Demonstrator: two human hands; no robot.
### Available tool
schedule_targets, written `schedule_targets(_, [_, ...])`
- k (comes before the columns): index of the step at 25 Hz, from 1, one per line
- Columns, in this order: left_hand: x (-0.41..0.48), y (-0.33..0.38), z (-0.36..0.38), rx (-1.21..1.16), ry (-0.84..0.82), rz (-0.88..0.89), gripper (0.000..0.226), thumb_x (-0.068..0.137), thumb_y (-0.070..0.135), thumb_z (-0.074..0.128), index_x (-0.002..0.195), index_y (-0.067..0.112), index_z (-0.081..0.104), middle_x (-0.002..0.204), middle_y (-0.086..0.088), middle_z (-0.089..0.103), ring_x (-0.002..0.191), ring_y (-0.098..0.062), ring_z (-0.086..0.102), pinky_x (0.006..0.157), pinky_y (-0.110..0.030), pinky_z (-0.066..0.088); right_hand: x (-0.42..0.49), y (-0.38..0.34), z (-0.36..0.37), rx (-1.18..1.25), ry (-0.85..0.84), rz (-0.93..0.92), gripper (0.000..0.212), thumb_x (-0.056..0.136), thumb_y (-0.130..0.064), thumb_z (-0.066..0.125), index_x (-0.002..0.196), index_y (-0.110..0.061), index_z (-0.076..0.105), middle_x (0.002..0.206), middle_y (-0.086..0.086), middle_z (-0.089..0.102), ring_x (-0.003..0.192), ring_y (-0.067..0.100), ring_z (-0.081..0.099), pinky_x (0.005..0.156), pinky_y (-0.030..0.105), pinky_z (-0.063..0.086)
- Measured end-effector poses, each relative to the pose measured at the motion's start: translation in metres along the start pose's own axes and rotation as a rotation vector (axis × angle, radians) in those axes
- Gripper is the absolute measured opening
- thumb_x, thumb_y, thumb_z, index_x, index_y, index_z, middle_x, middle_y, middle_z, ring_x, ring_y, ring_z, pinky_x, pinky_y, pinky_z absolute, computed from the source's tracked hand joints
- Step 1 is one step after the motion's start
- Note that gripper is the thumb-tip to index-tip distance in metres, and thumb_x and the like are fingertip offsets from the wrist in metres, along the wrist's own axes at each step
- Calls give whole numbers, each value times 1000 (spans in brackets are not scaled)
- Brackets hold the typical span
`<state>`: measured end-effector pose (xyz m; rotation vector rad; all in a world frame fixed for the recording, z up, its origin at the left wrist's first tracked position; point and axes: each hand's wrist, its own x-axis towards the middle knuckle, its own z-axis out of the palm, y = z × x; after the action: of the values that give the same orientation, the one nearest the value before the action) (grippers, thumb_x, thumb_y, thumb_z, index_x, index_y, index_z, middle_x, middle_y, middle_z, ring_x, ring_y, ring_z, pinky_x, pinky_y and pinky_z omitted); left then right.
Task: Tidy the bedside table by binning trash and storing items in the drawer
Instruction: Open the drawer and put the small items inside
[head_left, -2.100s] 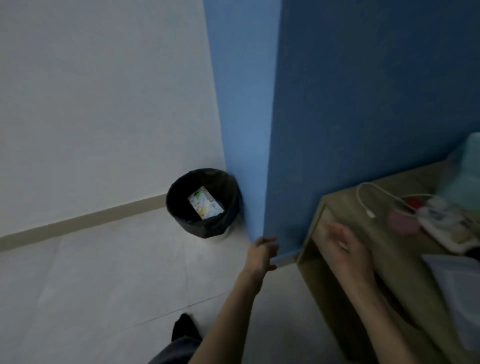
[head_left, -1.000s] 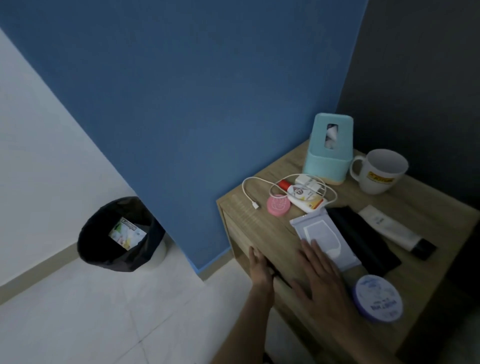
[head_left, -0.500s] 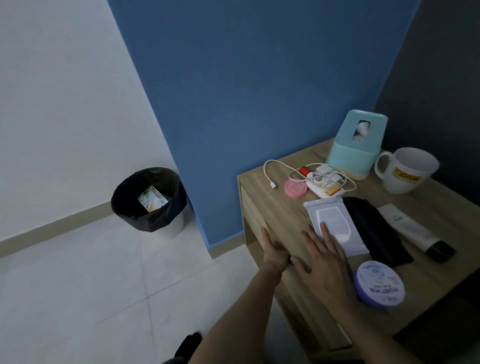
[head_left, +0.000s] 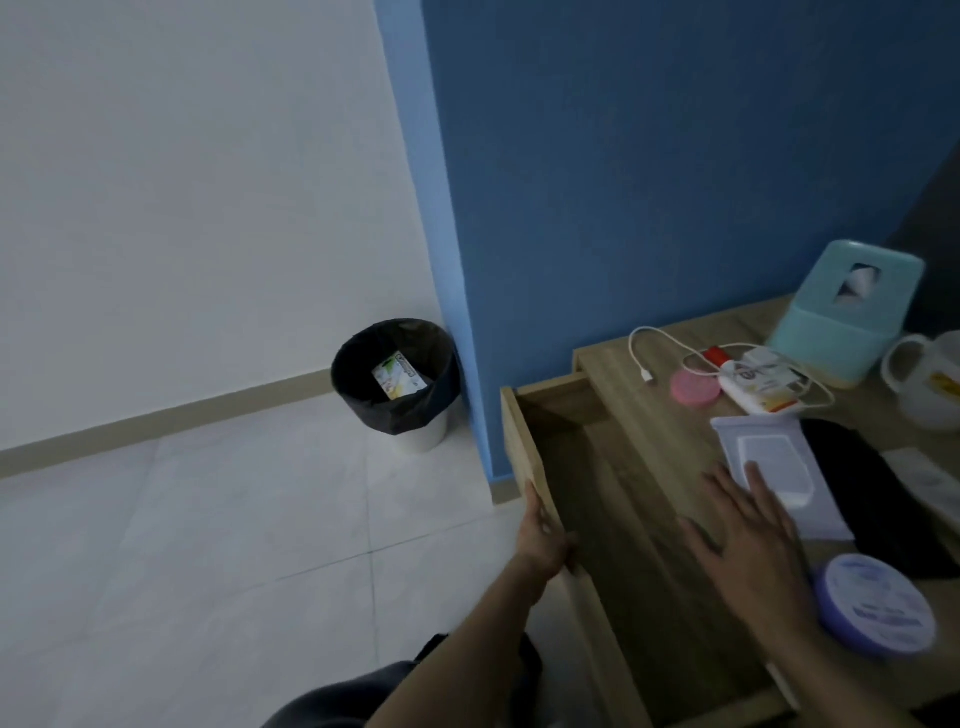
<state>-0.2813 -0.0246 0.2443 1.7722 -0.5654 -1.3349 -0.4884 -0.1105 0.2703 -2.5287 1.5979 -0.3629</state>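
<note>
Bedroom corner in a home, wooden bedside table (head_left: 654, 415) against blue wall (head_left: 649, 156), open drawer (head_left: 597, 493), tissue box (head_left: 847, 312), mug (head_left: 930, 384), charging cable (head_left: 649, 343), lined trash bin (head_left: 395, 384) on tiled floor (head_left: 182, 545)

Person, head-camera view: two bare forearms, no sleeves in view. Left hand (head_left: 543, 540) and right hand (head_left: 753, 545) bare; no rings, watch or gloves to be seen. Dark grey-blue garment (head_left: 332, 701) at lower frame edge, over the leg.
</note>
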Motion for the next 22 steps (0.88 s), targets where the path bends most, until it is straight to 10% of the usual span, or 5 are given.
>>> schedule_targets(17, [-29, -21, -63, 137, 167, 67, 76, 86, 23, 63, 147, 28, 18, 142, -6, 44, 125, -30, 49, 95, -40, 48, -5, -10, -15, -84, -60, 11, 87, 89, -63, 4, 117, -5, 63, 122, 14, 64, 124, 36, 49, 92, 50, 46])
schedule_targets(22, [-48, 29, -32, 314, 472, 301, 57, 90, 17, 55, 141, 21, 32, 153, -2, 28, 143, -26, 22, 115, -49, 26, -11, -8, -44, 174, 155, 74, 51, 85, -26, 51, 129, -2, 51, 140, 21, 46, 138, 24, 26, 109, 44, 26])
